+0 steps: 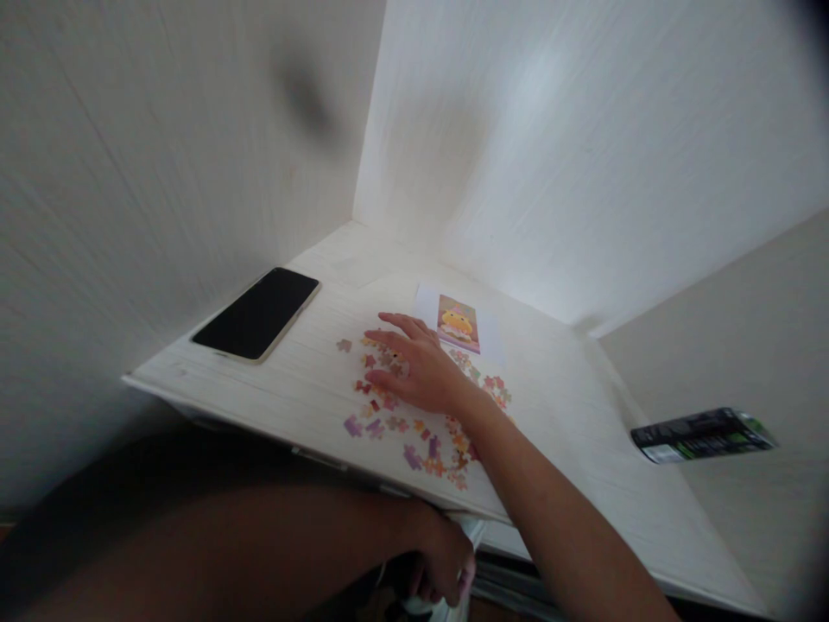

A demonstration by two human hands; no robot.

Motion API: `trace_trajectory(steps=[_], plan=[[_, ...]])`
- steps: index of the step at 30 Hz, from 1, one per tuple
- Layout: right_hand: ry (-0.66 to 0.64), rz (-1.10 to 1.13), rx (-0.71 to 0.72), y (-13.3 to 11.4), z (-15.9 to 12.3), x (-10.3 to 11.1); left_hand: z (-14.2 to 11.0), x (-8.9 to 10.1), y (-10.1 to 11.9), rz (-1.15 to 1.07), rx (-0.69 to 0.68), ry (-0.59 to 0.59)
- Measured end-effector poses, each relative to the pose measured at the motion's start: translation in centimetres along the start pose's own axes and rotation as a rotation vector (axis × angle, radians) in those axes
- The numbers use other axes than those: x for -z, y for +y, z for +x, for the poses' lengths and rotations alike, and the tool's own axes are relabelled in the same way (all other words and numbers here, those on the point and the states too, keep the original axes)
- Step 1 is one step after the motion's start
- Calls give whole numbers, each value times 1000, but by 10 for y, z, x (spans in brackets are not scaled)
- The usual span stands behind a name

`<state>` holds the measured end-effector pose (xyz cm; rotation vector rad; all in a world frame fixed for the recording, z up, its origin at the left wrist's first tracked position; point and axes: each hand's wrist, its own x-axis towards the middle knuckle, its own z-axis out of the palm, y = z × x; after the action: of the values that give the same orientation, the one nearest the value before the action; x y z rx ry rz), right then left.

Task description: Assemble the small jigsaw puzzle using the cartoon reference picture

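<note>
Many small jigsaw puzzle pieces (395, 423) in orange, purple, red and cream lie loosely spread on a white table. Over the upper part of the pile my right hand (420, 367) reaches in, palm down, fingers apart, its fingertips at the pieces and covering some of them. Below the table's front edge, my left hand (446, 557) is closed, with its fingers curled in shadow. Something pale and shiny shows beside it, too dim to name. Just beyond my right hand, a small picture card (458, 323) with a yellow cartoon figure rests on a white sheet (425, 300).
A black-screened smartphone (259, 313) lies on the left of the white table (537, 415). A dark can with green marks (703, 434) stands at the right. Pale walls (453, 130) rise behind the tabletop and on both sides.
</note>
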<state>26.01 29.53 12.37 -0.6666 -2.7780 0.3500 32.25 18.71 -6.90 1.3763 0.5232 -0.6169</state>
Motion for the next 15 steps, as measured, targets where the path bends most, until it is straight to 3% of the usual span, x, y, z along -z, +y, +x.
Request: trace_trajectory(steps=[11, 15], plan=[[-91, 26, -8, 11, -8, 7, -5, 0, 5, -45, 42, -4], [-7, 110, -20, 20, -7, 12, -1, 1, -2, -73, 17, -13]])
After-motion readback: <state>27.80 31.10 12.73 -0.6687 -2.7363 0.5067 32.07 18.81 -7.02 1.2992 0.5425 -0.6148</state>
